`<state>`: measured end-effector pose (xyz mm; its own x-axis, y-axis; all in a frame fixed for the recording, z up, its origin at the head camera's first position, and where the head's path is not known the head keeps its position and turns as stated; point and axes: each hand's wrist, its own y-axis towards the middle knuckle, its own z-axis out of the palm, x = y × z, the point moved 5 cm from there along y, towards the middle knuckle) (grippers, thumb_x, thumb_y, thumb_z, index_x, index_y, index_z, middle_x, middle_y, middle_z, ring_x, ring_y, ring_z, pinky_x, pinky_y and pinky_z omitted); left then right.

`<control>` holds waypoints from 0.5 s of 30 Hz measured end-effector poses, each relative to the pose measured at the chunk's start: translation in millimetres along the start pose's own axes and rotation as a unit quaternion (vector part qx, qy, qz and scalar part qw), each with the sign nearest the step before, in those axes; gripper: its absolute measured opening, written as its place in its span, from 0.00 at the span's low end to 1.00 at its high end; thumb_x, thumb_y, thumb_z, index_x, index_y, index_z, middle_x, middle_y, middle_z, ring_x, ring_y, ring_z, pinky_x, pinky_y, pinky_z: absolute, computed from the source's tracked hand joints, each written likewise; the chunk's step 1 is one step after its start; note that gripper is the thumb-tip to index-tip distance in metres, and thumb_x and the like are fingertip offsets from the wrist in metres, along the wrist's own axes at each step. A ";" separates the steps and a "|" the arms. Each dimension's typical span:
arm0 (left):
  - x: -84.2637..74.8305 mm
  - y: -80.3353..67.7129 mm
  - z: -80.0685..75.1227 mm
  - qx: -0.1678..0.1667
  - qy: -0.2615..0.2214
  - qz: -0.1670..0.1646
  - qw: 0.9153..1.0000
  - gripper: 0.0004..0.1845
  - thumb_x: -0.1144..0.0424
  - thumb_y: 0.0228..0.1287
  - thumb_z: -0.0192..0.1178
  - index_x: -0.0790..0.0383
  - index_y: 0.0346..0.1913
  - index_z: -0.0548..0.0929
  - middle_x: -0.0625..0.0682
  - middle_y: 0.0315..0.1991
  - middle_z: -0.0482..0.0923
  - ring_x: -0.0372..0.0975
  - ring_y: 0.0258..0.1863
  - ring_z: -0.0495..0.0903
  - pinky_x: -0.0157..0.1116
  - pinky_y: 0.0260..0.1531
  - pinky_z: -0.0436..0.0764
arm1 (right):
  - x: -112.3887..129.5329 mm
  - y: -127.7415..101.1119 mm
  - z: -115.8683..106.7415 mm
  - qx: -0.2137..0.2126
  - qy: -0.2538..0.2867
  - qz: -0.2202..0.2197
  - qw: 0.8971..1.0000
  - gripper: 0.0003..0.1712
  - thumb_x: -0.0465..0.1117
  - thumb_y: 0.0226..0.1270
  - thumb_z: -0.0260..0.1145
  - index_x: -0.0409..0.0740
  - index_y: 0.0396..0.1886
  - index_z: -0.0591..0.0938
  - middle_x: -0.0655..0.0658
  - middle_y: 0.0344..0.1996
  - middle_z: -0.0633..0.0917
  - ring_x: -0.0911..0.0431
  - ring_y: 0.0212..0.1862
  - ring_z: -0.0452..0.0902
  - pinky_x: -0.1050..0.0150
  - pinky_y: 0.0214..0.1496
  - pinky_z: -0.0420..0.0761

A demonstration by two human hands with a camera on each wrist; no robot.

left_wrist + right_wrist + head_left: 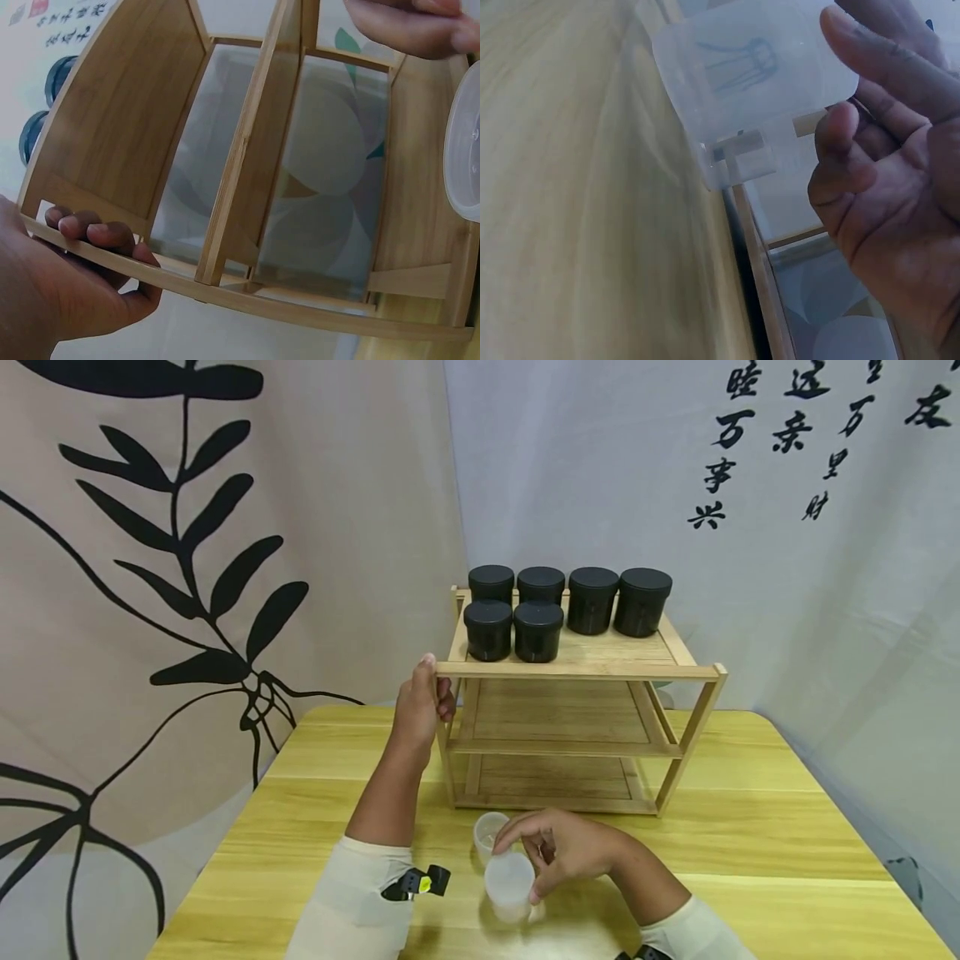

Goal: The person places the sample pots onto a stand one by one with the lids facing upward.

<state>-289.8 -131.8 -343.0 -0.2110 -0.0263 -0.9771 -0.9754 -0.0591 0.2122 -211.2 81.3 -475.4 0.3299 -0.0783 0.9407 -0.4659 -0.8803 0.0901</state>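
Gripping the front left corner of the top shelf of a bamboo rack (577,672) with the left hand (422,706), thumb lying along the front rail and fingers (88,227) curling under it, as the left wrist view is showing. Pinching a translucent plastic cup (509,885) with the right hand (566,847), thumb and fingertips closing on the cup's rim from above, the cup sitting low over the yellow wooden table (750,852), just in front of the rack's base; whether resting on the table or hanging slightly above it, not telling from these views. Standing right behind it, touching or nearly touching, a second translucent cup (490,835), upright and mouth up. Showing in the right wrist view the held cup (750,90) against the fingers (870,67), with the rack's lower rail running behind. Sitting on the top shelf, six black lidded jars (566,608): four along the back row, two in front at the left, all upright and close together. Standing bare, the middle and bottom shelves. Hanging behind, a beige curtain with black leaf print (187,543) on the left and a pale cloth with black calligraphy (780,435) on the right. Covering both forearms, cream sleeves (356,893), with a small black clip with a yellow dot (417,883) at the left cuff.
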 end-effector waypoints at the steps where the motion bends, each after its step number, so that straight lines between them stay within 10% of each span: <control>1: 0.2 0.0 0.1 0.000 -0.001 -0.001 1.000 0.30 0.37 0.84 0.38 0.55 0.29 0.67 0.47 0.21 0.62 0.40 0.24 0.63 0.40 0.31 0.67 | 1.7 -0.8 -0.9 -0.002 -0.003 -0.003 1.000 0.36 0.27 0.51 0.85 0.38 0.63 0.85 0.27 0.56 0.84 0.70 0.31 0.77 0.74 0.30 0.79; 10: -0.5 -0.2 -0.1 -0.002 0.000 0.001 1.000 0.29 0.37 0.84 0.38 0.55 0.29 0.67 0.47 0.22 0.62 0.40 0.24 0.63 0.40 0.31 0.68 | 20.1 -12.3 -17.2 -0.003 -0.030 -0.039 0.999 0.33 0.33 0.54 0.86 0.42 0.61 0.87 0.29 0.63 0.84 0.64 0.51 0.78 0.67 0.39 0.76; 15: -0.1 0.1 -0.1 0.000 0.000 0.002 1.000 0.30 0.37 0.84 0.38 0.55 0.28 0.67 0.46 0.21 0.62 0.40 0.23 0.63 0.39 0.31 0.68 | 26.7 -21.3 -25.1 0.004 -0.008 -0.040 0.999 0.33 0.32 0.58 0.83 0.39 0.66 0.85 0.23 0.66 0.80 0.59 0.66 0.78 0.58 0.61 0.81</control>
<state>-289.9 -132.0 -342.9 -0.2145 -0.0271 -0.9764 -0.9746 -0.0595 0.2157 -213.1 109.8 -444.1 0.3785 -0.0147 0.9255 -0.4303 -0.8881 0.1619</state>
